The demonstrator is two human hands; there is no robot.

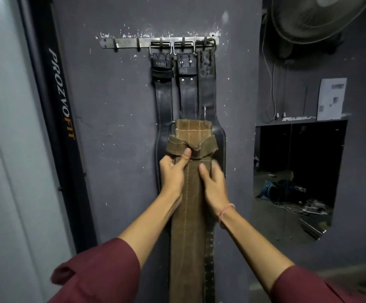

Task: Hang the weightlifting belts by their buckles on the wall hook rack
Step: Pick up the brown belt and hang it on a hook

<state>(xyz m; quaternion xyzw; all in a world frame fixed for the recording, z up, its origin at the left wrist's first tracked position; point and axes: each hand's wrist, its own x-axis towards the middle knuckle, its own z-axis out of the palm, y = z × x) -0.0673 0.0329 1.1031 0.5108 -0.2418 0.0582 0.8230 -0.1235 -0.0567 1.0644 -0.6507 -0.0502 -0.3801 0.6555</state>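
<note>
Ahead, both hands, left [173, 173] and right [212, 182], gripped a brown belt [188, 226] before three hung black belts [186, 84]; a pad [61, 95] read "PROZVOFIT".

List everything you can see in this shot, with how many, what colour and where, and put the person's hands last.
hook rack: one, bare metal, high on the wall.
black belts: three, hanging by their buckles on the rack's right-hand hooks.
brown belt: one, held upright in front of the black belts, not yet hung.
wall: dark grey, chipped paint.
fan: one, dark, top right.
mirror: one, right side of the wall.
paper sheet: one, white, above the mirror.
black post: one, lettered, left.
left hand: gripping the brown belt's left edge.
right hand: gripping its right edge; pink wristband.
</note>
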